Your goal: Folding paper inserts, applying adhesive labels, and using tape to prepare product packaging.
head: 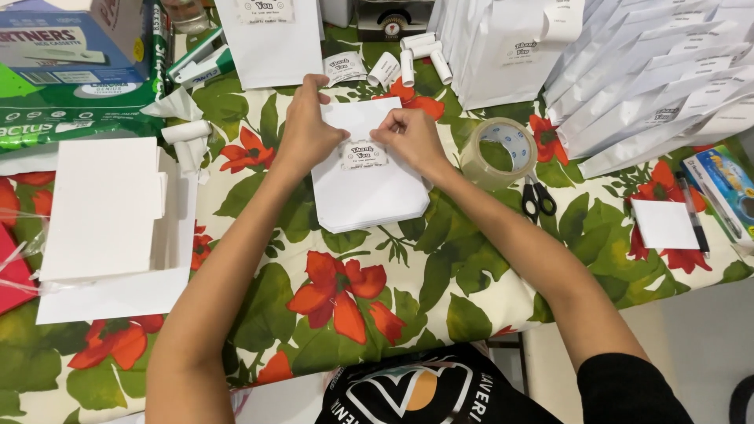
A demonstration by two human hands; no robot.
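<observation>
sticker label (pixel 364 155), the white scalloped one with dark print, is sitting near the top of a stack of flat white paper bags (pixel 369 188) in the middle of the desk (pixel 440 275), which is wearing a loud red flower and green leaf cloth. i'm pressing both hands on it. my left hand (pixel 305 132) is lying over the left edge of the label with the fingers curled together, fingertips up at the top rim of the bag, so it's pinching down on bag and label rather than gripping anything loose. my right hand (pixel 415 140) is bunching up on the right edge of the label, fingers tucked together and pushing on it.

just right of the bags a roll of clear packing tape (pixel 499 152) is lying flat, and black handled scissors (pixel 539 198) are lying right below it. further right a small white card (pixel 664 224) is lying with a dark pen (pixel 693 213) beside it. a big pile of finished white bags (pixel 628 86) is leaning across the top right corner. little white rolls (pixel 420 56) are lying up behind the stack, with another label strip (pixel 343 68) next to them. off to the left a flat white box (pixel 106 208) is sitting well apart from my hands.
</observation>
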